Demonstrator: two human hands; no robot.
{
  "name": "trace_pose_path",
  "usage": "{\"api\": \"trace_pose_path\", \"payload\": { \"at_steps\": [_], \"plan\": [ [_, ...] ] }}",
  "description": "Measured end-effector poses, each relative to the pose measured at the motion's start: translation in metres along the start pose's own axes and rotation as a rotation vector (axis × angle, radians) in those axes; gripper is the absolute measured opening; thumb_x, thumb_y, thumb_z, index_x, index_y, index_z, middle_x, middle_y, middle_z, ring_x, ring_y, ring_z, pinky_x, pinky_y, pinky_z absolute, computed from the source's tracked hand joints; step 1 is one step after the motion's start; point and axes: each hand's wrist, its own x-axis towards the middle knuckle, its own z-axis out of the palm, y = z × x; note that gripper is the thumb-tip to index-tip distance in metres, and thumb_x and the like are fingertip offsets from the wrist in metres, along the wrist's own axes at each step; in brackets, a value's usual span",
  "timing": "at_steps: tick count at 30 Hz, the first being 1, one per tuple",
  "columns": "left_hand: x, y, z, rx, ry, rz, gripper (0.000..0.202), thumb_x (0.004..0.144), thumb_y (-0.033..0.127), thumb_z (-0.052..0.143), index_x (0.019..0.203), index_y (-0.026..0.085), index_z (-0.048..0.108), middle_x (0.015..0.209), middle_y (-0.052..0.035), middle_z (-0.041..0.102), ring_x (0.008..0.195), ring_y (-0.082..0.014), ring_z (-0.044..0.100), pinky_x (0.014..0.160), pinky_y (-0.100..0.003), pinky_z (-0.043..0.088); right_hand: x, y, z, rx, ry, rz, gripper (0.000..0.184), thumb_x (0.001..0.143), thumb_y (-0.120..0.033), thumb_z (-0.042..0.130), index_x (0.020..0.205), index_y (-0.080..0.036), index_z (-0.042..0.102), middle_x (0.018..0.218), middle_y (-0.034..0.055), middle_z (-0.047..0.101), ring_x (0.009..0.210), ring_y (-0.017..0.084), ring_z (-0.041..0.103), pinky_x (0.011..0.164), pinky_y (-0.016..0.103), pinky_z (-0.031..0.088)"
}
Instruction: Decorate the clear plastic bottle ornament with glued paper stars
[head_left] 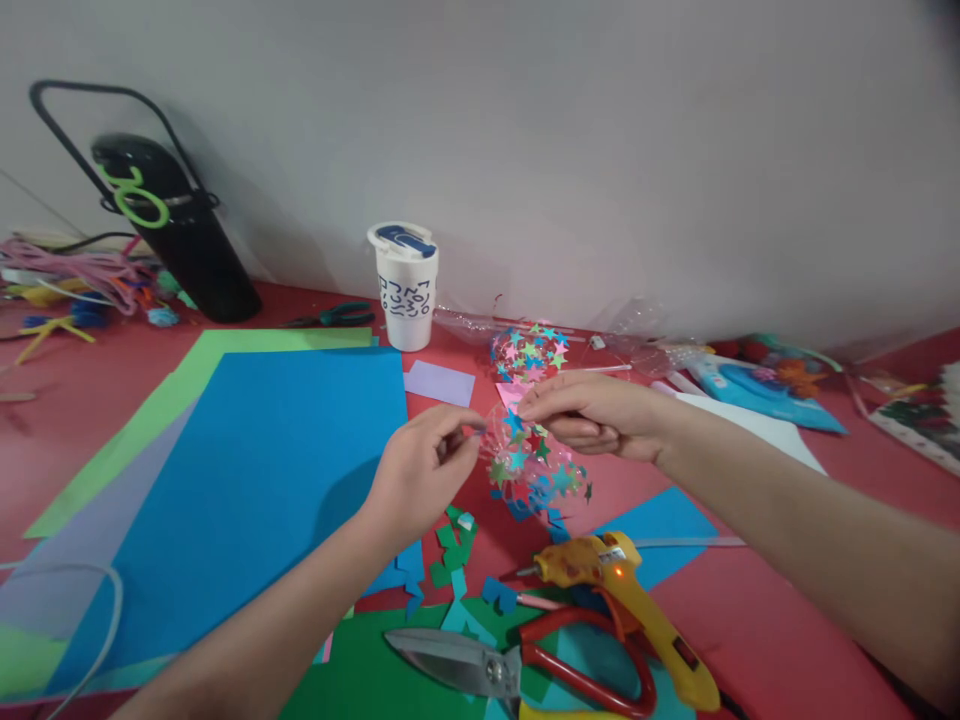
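My left hand (427,465) is closed in a pinch at the left edge of a clear, rounded decoration (536,470) dotted with colourful paper stars. Something small shows at its fingertips, too small to name. My right hand (589,412) is pinched above the same decoration, its fingertips close to a blue star (514,422); what they hold, if anything, is hidden. Behind them sits a second star-covered clear piece (529,350), next to a pink paper scrap (511,395). Green paper scraps (454,545) lie just below the hands.
In front are a yellow glue gun (622,570) with a lit orange light and red-handled scissors (480,665). Blue sheets (300,450) cover the left side. A white cup (407,290), pliers (345,313) and a black bottle (180,230) stand or lie near the wall.
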Motion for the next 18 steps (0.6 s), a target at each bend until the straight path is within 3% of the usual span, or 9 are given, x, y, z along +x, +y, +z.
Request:
{"api": "trace_pose_path", "payload": {
  "at_steps": [4,12,18],
  "plan": [
    [0.01,0.002,0.005,0.043,-0.112,0.027,0.026,0.078,0.022,0.056,0.103,0.023,0.066,0.077,0.0006,0.057,0.063,-0.0115,0.049,0.057,-0.023,0.038,0.0,0.003,-0.006,0.02,-0.017,0.015,0.025,0.082,-0.016,0.05,0.057,-0.016,0.051,0.025,-0.011,0.032,0.022,0.002,0.016,0.022,0.01,0.014],
    [0.014,0.001,0.012,0.034,-0.069,0.003,0.016,0.074,0.016,0.054,0.085,0.02,0.065,0.068,0.0022,0.055,0.062,-0.0117,0.05,0.058,-0.023,0.039,0.002,0.007,-0.003,0.072,-0.062,0.053,0.026,0.081,-0.012,0.049,0.055,-0.016,0.051,0.025,-0.0109,0.033,0.021,0.002,0.016,0.021,0.009,0.015],
    [0.014,0.001,0.015,-0.015,-0.083,-0.011,0.013,0.074,0.015,0.057,0.082,0.02,0.066,0.071,0.0015,0.058,0.063,-0.0118,0.05,0.058,-0.024,0.039,0.005,0.01,-0.008,0.174,-0.207,0.079,0.041,0.085,-0.015,0.043,0.045,-0.018,0.039,0.025,-0.0101,0.028,0.022,0.002,0.011,0.021,0.009,0.015]
  ]
}}
